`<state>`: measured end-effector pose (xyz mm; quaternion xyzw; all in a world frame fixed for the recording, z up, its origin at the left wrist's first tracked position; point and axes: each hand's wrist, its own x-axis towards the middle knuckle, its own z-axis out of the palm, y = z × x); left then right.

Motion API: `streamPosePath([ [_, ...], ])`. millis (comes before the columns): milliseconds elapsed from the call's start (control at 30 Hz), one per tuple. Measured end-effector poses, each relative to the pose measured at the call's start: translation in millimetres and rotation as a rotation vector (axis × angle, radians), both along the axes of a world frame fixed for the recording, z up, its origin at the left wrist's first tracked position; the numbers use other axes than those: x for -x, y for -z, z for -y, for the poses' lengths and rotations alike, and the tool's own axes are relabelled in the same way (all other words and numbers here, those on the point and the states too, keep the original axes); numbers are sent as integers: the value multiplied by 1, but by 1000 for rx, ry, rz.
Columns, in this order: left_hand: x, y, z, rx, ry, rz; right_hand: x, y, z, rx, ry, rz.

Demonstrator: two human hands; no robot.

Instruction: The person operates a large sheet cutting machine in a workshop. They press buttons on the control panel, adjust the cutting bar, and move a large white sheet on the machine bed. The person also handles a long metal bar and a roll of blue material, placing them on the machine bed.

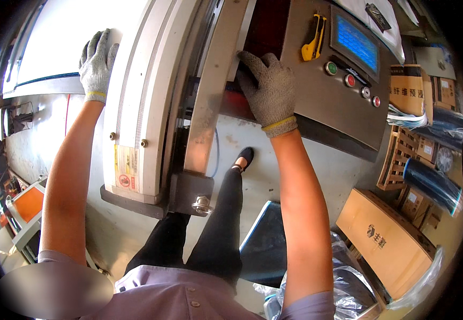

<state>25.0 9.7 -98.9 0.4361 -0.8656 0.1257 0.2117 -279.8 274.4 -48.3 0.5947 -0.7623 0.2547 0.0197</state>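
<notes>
My left hand point(95, 66), in a grey knitted glove with a yellow cuff line, lies with fingers stretched out at the front edge of a bright white surface point(66, 32). Just to its right runs the long white housing point(135, 90) of a machine. My right hand point(270, 90), gloved alike, reaches over a dark reddish strip between a metal rail point(213, 90) and the control panel point(306, 85). Its fingers are apart and I see nothing held; the fingertips come close to the rail, but contact is unclear.
A yellow utility knife point(313, 38) lies on the panel, beside a lit blue screen point(355, 42) and a row of buttons point(350, 80). At right stand cardboard boxes point(378, 234), a wooden pallet point(398, 157) and dark wrapped rolls point(430, 184). A dark flat sheet point(266, 248) leans by my legs.
</notes>
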Motion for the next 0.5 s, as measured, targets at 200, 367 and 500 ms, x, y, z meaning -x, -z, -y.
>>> streamPosePath([
  [200,-13,8,9,-34,8,7,3,11,5,70,-2,-47],
  [367,-11,7,6,14,2,58,4,10,4,36,0,-65],
  [500,-19,13,14,44,-4,94,2,10,2,17,-6,-76],
])
